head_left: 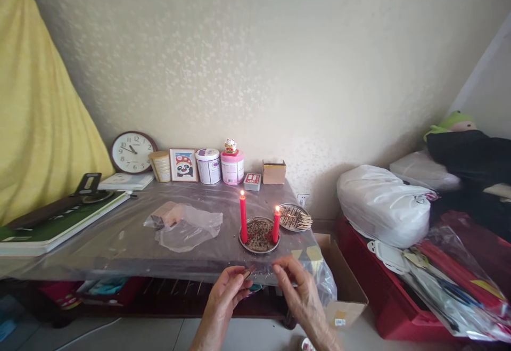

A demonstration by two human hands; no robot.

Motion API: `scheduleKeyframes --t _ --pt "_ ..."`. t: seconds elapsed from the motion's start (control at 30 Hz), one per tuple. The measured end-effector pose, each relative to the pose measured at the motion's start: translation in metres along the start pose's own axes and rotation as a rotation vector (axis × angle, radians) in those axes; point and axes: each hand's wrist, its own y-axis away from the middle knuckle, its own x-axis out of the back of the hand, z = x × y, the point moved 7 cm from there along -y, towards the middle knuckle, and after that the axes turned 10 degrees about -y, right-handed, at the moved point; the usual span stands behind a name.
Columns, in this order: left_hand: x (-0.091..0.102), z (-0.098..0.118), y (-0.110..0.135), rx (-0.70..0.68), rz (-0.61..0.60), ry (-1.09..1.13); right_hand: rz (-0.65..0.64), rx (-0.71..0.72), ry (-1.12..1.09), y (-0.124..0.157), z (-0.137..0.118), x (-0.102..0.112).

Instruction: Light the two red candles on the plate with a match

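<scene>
While both candles (243, 217) burn in their dish (259, 235), left hand (227, 291) pinches a matchbox (247, 274).

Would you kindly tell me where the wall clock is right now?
In the head view, the wall clock leans against the wall at the table's far left, beside a tan canister.

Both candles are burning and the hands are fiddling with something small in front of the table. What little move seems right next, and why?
Probably draw the right hand toward the left hand, which pinches a small box-like item. The fingertips sit close but apart, below the lit candles.
</scene>
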Motion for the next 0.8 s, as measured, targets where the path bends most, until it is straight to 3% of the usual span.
scheduleKeyframes --t 0.2,0.53,0.8 --pt "-0.01 0.009 0.008 -0.111 -0.13 -0.232 -0.066 -0.002 -0.145 0.015 0.004 -0.025" --pt "-0.024 0.011 0.016 -0.183 -0.275 -0.313 -0.13 0.073 -0.183 0.016 -0.009 -0.032" --pt "-0.021 0.01 0.014 -0.197 -0.287 -0.291 -0.126 0.068 -0.157 0.017 -0.005 -0.033"
